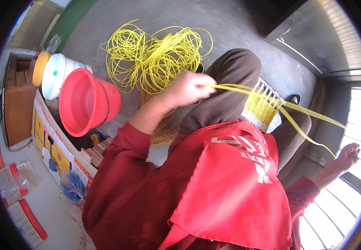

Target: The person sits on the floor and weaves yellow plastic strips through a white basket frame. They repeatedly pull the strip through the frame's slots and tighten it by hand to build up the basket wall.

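My left hand [193, 88] is closed around yellow strips [232, 88] that run from it to a small woven piece between my thighs. The woven piece [257, 109] has yellow and pale bands and a row of pale ribs along its top. From its right side, two loose yellow strips [307, 111] stretch out, one toward the window and one drooping downward. My right hand [347, 156] is out at the far right, beyond the tip of the drooping strip. Its fingers are curled; whether anything is in them is hidden.
A tangled heap of yellow cord [159, 56] lies on the grey floor [90, 37] ahead. To the left stand a red bucket [110, 102], a white bucket [55, 77] and a cardboard box [49, 139]. A straw broom [163, 132] lies beside my left leg. A metal panel [326, 41] stands at right.
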A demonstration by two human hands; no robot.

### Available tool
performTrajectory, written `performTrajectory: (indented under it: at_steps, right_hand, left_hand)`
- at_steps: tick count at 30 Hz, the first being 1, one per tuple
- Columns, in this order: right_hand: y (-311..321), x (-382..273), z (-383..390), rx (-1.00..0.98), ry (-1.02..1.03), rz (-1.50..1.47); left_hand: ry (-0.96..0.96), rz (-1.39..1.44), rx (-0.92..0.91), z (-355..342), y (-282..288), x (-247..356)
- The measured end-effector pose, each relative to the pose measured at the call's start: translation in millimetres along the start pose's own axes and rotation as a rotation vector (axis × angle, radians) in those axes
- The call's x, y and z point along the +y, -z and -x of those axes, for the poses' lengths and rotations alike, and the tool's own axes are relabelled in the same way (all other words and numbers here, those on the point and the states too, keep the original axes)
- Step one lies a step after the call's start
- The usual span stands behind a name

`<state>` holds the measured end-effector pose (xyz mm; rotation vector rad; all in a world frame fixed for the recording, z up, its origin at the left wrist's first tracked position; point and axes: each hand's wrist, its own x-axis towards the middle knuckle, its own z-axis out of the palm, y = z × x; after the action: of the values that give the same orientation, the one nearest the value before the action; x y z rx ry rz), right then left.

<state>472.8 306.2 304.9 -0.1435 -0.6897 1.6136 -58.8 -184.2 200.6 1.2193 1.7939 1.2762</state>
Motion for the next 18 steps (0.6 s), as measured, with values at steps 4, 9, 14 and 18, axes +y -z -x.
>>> performTrajectory:
  at_steps: [4,9,14,18]
  right_hand:
    - [84.1,-59.4,-27.1,0.504,0.330,0.155]
    - [105.5,-215.8,-26.0,0.857,0.442,0.300]
    - [101.2,-41.1,-1.9,0.862,0.234,0.652]
    - [127.5,-32.2,-32.2,0.716,-0.066,0.610]
  left_hand:
    - [0.267,0.000,-0.081,23.0,85.6,-3.5]
    - [0.292,0.267,0.114,40.8,208.8,-81.1]
    - [0.245,0.144,0.293,44.5,244.3,25.3]
    - [0.065,0.167,0.251,-33.8,171.4,48.4]
